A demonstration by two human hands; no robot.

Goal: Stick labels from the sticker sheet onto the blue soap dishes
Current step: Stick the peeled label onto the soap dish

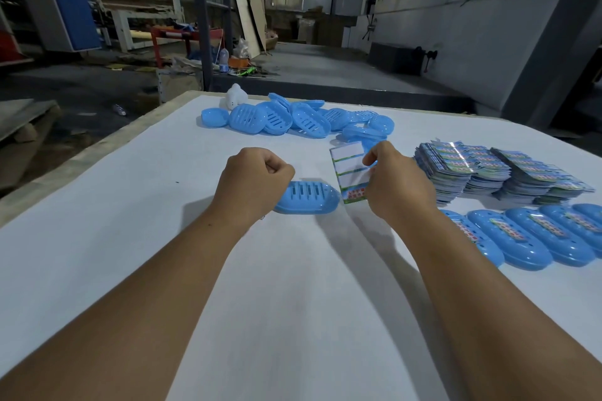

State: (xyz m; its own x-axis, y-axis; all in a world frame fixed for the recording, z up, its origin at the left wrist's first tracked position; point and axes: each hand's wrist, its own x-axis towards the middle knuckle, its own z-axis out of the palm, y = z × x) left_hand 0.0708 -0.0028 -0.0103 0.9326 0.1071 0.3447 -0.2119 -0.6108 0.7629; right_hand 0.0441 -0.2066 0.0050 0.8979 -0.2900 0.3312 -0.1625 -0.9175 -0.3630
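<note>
On table [97,205], hand-held sticker sheet [350,172]

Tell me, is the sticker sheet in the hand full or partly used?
Partly used: the sticker sheet shows blank white rows above, one printed label row below.

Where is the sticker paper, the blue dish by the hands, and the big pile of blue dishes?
sticker sheet [349,163]: head view, its white peeled part.
soap dish [309,198]: head view, its slotted top.
pile of dishes [303,117]: head view, a middle dish.
</note>
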